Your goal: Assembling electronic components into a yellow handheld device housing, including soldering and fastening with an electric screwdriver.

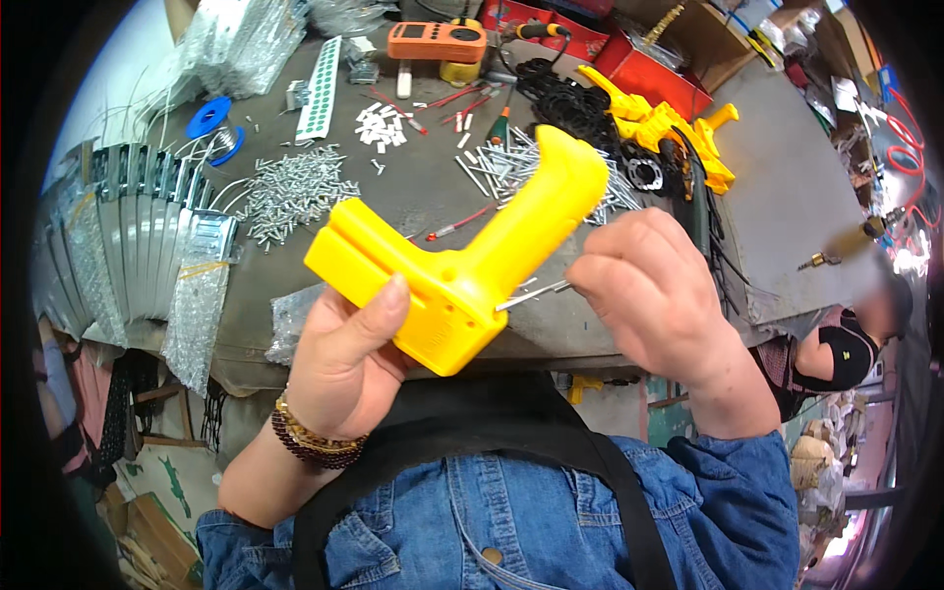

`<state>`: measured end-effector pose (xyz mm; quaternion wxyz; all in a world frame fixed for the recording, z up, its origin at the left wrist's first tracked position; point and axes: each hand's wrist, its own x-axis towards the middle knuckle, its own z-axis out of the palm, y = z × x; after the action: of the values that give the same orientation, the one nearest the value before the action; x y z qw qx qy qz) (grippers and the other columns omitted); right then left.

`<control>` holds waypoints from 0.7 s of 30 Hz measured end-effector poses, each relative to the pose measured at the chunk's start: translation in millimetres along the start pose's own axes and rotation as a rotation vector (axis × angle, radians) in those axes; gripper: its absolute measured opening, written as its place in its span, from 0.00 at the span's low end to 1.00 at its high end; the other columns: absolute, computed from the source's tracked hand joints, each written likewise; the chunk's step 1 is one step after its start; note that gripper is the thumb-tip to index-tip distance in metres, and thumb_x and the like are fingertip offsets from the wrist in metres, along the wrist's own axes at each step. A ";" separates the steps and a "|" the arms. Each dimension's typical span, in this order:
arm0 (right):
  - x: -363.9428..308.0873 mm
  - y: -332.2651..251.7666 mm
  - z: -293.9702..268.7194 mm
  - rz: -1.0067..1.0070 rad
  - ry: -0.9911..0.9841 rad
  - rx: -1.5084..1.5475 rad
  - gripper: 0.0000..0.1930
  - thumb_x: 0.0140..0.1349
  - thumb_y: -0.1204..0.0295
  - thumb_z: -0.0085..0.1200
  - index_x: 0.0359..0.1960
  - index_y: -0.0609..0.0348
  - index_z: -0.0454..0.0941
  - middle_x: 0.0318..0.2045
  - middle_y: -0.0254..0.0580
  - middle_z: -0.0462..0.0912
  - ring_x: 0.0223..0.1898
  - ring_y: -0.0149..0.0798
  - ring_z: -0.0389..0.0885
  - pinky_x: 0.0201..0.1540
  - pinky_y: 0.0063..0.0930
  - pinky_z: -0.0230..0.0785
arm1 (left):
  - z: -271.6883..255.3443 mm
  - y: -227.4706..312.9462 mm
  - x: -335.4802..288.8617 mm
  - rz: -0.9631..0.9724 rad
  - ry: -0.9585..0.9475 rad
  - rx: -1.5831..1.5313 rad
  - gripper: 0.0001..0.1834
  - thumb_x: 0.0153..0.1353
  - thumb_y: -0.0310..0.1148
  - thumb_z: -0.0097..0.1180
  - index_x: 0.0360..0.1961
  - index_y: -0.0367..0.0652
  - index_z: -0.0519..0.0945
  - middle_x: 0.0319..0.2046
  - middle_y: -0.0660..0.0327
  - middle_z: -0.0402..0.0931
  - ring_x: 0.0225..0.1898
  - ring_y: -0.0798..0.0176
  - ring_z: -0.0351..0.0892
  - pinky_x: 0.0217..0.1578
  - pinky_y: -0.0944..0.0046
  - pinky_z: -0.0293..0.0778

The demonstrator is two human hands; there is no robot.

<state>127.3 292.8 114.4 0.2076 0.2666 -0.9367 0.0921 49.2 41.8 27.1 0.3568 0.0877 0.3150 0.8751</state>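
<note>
Near centre, the left hand held a yellow L-shaped plastic housing, the right hand a silvery metal rod needing alignment.

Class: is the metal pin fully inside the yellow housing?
Not fully: the metal pin shows between the yellow housing and right hand. Whether its tip has entered: cannot tell.

The left hand is gripping a yellow plastic housing whose handle is pointing far and right. On the right, the right hand is pinching a thin metal pin, its tip meeting the housing's near right side. Beyond the housing, loose screws are lying to the left, more pins are lying farther off, and yellow parts are resting far right.
</note>
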 end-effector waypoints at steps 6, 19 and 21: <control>14.9 -9.8 4.9 -0.349 0.044 -0.260 0.14 0.40 0.70 0.60 0.33 0.55 0.80 0.37 0.36 0.78 0.36 0.38 0.78 0.39 0.33 0.74 | -4.7 3.5 -1.3 -0.043 -0.026 -0.011 0.24 0.73 0.34 0.51 0.65 0.38 0.63 0.62 0.49 0.71 0.63 0.50 0.73 0.65 0.45 0.68; 52.9 -27.0 1.0 -0.262 0.023 -0.177 0.18 0.38 0.71 0.61 0.36 0.53 0.86 0.32 0.31 0.77 0.34 0.38 0.77 0.40 0.32 0.69 | -2.6 -6.7 -5.4 0.137 -0.042 0.070 0.25 0.64 0.29 0.65 0.60 0.39 0.70 0.52 0.59 0.78 0.54 0.65 0.78 0.57 0.59 0.72; 53.8 -27.6 -0.6 -0.314 -0.016 -0.122 0.17 0.39 0.70 0.60 0.35 0.53 0.85 0.30 0.29 0.77 0.33 0.37 0.77 0.40 0.33 0.68 | -1.7 -4.7 -5.0 0.181 -0.020 0.098 0.26 0.63 0.28 0.66 0.60 0.39 0.70 0.52 0.60 0.78 0.53 0.66 0.78 0.57 0.60 0.72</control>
<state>100.9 245.0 140.2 0.2277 0.3975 -0.8889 -0.0005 54.9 40.1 23.2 0.2747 0.1419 0.3446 0.8864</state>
